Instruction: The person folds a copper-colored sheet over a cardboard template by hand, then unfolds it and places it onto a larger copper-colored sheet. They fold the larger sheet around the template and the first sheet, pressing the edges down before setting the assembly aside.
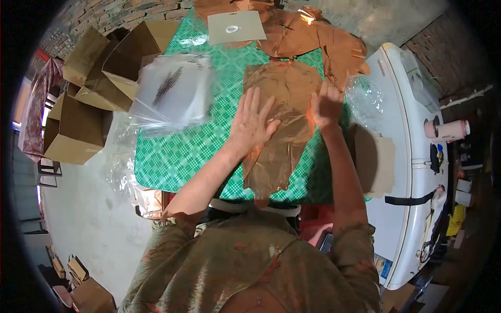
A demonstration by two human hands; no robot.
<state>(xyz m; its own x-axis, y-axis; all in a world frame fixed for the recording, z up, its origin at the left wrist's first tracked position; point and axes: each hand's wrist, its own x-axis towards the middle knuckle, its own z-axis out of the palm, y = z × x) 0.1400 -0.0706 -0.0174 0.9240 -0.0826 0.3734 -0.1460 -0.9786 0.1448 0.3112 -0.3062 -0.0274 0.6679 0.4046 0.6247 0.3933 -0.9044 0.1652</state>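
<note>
One sheet of brown film (292, 112) lay on the tabletop (167, 161), long axis fore-and-aft, narrower end toward the wearer. I saw it beneath the left hand (251, 121), grip spread wide; the right hand (327, 107) touched its right edge, curled, hold unclear, equally near.

The sheet (292, 94) was coppery brown with a soft shine, thin and creased all over. It lay spread out on the green patterned surface (167, 161), its long side running from the far end toward the near edge. It was broad and fairly straight-sided at the far end, narrower at the near one.
</note>
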